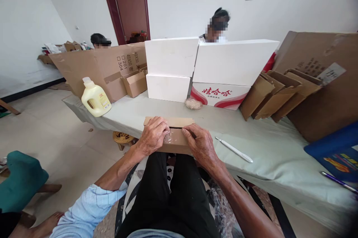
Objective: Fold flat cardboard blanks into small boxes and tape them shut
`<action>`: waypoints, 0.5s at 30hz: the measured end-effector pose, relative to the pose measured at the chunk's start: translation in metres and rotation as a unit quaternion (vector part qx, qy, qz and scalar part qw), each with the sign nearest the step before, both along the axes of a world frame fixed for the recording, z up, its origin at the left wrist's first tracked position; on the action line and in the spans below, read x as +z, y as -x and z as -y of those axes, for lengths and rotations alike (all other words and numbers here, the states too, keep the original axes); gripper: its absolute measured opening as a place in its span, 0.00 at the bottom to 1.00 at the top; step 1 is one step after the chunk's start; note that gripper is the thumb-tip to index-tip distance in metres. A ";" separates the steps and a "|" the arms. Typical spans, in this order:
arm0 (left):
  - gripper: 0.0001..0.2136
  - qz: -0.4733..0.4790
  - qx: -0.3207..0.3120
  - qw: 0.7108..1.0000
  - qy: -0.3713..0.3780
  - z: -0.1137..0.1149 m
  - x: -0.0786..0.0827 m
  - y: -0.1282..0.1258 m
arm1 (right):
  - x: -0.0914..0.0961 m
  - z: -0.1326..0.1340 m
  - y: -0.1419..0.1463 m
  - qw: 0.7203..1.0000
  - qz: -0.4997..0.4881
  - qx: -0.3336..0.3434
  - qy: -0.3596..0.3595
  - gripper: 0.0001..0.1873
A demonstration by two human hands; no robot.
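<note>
A small brown cardboard box (176, 148) lies at the near edge of the table, in front of my lap. Clear tape (172, 137) shines on its near top flap, and a dark gap runs between this flap and the far one. My left hand (153, 133) is closed on the left part of the box, fingertips bunched at the gap. On the other side, my right hand (199, 141) pinches the flap edge with thumb and fingers. To the right lies a slim white scalpel-like knife (234, 150). Beyond the box sits a crumpled clump of clear plastic (193, 104).
White boxes (171, 57) stand stacked at the back of the cloth-covered table (131, 113). A yellow jug (96, 98) is left; folded cartons (279, 94), a blue package (335, 152) and a pen (339, 182) are right. Two people are behind the boxes.
</note>
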State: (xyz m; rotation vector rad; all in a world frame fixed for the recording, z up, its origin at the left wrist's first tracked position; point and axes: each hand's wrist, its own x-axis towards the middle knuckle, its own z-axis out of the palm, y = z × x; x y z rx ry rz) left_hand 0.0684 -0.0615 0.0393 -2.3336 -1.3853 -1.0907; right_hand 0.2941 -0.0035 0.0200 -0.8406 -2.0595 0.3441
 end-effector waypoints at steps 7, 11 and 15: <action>0.11 0.061 -0.079 0.995 0.025 0.011 0.002 0.002 | 0.000 0.000 0.002 1.000 0.004 0.001 -0.010 0.15; 0.11 0.143 -0.141 0.979 0.046 0.028 0.012 0.001 | -0.005 -0.004 0.002 1.000 0.015 -0.003 -0.001 0.14; 0.08 0.253 -0.143 0.954 0.067 0.044 0.028 0.008 | -0.015 -0.003 -0.002 1.000 0.027 0.004 -0.003 0.14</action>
